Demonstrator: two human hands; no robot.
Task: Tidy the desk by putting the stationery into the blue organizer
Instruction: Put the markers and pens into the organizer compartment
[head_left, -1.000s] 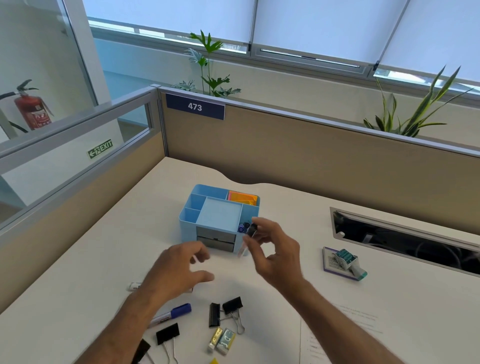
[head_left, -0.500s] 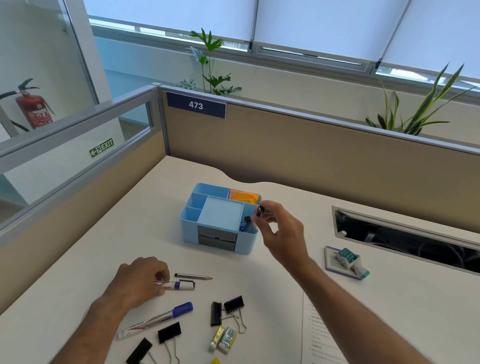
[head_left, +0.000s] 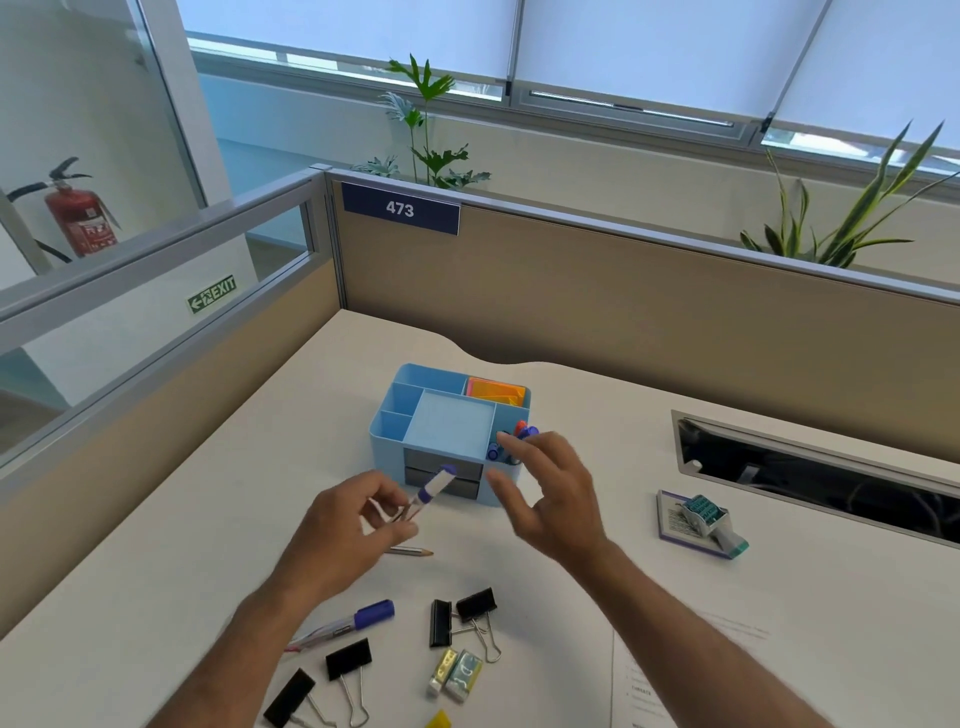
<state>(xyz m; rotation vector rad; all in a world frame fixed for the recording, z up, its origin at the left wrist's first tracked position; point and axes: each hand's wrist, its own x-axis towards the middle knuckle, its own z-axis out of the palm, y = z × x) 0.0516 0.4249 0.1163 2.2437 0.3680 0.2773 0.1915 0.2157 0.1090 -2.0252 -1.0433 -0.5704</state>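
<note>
The blue organizer stands mid-desk with orange sticky notes in its back right slot and several pens upright in its front right slot. My left hand pinches a white pen with a purple cap, lifted and angled toward the organizer's front. My right hand hovers with spread fingers beside the pen slot, holding nothing. A pencil lies under my left hand. A blue-capped marker, black binder clips and two small staple boxes lie near the desk's front.
A stamp on a small purple pad sits to the right. A cable slot opens in the desk beyond it. Printed paper lies at the front right. Tan partition walls close the desk's back and left.
My right hand let go of a pen into the organizer's front right slot and drew back. My left hand picked the purple-capped pen off the desk and raised it toward the organizer.
</note>
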